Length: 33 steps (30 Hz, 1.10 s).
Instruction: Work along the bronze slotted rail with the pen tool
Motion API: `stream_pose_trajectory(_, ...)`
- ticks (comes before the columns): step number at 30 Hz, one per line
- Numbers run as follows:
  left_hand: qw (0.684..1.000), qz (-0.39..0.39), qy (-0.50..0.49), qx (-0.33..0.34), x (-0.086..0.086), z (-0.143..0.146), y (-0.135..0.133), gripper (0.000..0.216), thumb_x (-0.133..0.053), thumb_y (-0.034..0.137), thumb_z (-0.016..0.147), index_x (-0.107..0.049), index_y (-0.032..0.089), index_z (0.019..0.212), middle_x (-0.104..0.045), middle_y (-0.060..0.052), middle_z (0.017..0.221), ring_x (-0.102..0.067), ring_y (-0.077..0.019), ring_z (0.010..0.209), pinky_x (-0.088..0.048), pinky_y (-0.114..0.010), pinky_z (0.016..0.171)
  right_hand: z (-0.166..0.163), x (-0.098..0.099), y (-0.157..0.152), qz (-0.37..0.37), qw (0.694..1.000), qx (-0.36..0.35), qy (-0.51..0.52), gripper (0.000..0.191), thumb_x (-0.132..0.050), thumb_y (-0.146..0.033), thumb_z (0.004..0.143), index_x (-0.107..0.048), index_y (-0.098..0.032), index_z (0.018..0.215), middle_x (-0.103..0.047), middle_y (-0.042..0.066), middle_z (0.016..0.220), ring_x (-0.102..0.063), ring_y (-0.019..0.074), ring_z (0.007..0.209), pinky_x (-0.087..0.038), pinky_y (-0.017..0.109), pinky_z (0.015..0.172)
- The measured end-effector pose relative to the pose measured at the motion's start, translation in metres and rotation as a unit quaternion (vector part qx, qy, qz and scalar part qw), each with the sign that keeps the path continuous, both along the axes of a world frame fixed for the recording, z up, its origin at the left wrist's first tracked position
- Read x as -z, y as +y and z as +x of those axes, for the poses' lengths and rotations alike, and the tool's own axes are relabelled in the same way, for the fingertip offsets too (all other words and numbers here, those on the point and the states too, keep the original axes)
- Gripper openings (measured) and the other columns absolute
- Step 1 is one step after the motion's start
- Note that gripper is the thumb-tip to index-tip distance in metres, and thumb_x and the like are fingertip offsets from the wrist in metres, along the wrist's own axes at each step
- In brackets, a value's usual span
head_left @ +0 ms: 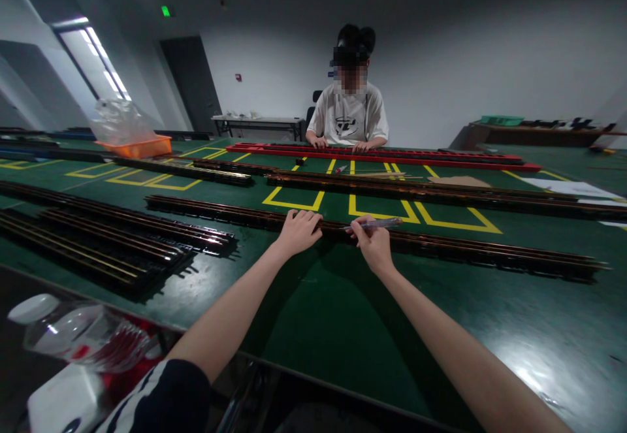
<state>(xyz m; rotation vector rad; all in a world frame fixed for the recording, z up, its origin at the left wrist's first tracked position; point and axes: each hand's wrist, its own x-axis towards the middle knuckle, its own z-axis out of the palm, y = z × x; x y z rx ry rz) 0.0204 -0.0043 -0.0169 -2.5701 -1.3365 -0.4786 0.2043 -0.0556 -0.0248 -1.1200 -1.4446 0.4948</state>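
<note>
A long dark rail with copper-coloured strips lies across the green table in front of me. My left hand rests on it with curled fingers that press the rail down. My right hand is closed on a pen and holds its tip at the rail, just right of my left hand.
More dark rails lie at the left and behind. Yellow marked boxes cross the table. A person sits opposite at a red rail. An orange tray is far left. A plastic bottle lies near me.
</note>
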Motion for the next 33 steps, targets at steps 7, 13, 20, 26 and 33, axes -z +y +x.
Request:
stream_pose_trajectory(7, 1.0, 0.0, 0.002, -0.009, 0.0011, -0.002, 0.0007, 0.029, -0.039, 0.028, 0.09, -0.056, 0.022, 0.113, -0.063, -0.007, 0.117, -0.055, -0.0239, 0.108, -0.033, -0.044, 0.098, -0.0001, 0.0009, 0.0013, -0.003, 1.0, 0.006, 0.007, 0.028, -0.054, -0.047, 0.081, -0.056, -0.02, 0.075, -0.068, 0.007, 0.069, -0.064, 0.0197, 0.061, -0.051, 0.03, 0.05)
stream_pose_trajectory(13, 1.0, 0.006, -0.004, -0.008, 0.0039, -0.006, 0.0042, 0.03, -0.037, 0.025, 0.09, -0.057, 0.022, 0.112, -0.064, -0.007, 0.115, -0.056, -0.024, 0.106, -0.034, -0.044, 0.096, -0.0006, 0.0005, 0.001, 0.0, 1.0, -0.008, 0.0, 0.031, -0.054, -0.05, 0.082, -0.057, -0.02, 0.075, -0.068, 0.007, 0.07, -0.064, 0.0193, 0.062, -0.052, 0.031, 0.051)
stream_pose_trajectory(20, 1.0, 0.006, 0.0, -0.005, 0.0024, -0.0032, 0.0029, 0.032, -0.037, 0.024, 0.089, -0.057, 0.021, 0.114, -0.064, -0.007, 0.115, -0.056, -0.0241, 0.106, -0.034, -0.044, 0.095, -0.0007, 0.0002, -0.0001, 0.0, 1.0, -0.014, -0.008, 0.031, -0.054, -0.049, 0.083, -0.057, -0.019, 0.076, -0.068, 0.007, 0.072, -0.065, 0.0198, 0.064, -0.052, 0.032, 0.053)
stream_pose_trajectory(26, 1.0, -0.003, 0.008, -0.004, -0.0014, -0.0002, -0.0006, 0.034, -0.035, 0.021, 0.089, -0.056, 0.021, 0.116, -0.063, -0.007, 0.118, -0.055, -0.023, 0.108, -0.034, -0.042, 0.097, -0.0003, 0.0005, 0.0008, -0.001, 1.0, -0.013, -0.013, 0.028, -0.054, -0.046, 0.084, -0.057, -0.019, 0.076, -0.068, 0.007, 0.072, -0.065, 0.0196, 0.063, -0.051, 0.031, 0.052)
stream_pose_trajectory(33, 1.0, 0.015, 0.011, -0.001, 0.0023, -0.0029, 0.0026, 0.035, -0.035, 0.017, 0.088, -0.056, 0.018, 0.116, -0.063, -0.008, 0.117, -0.056, -0.0233, 0.107, -0.035, -0.043, 0.096, -0.0008, 0.0012, 0.0014, -0.007, 1.0, -0.016, -0.009, 0.026, -0.054, -0.043, 0.084, -0.058, -0.018, 0.077, -0.068, 0.007, 0.072, -0.064, 0.0184, 0.062, -0.05, 0.029, 0.051)
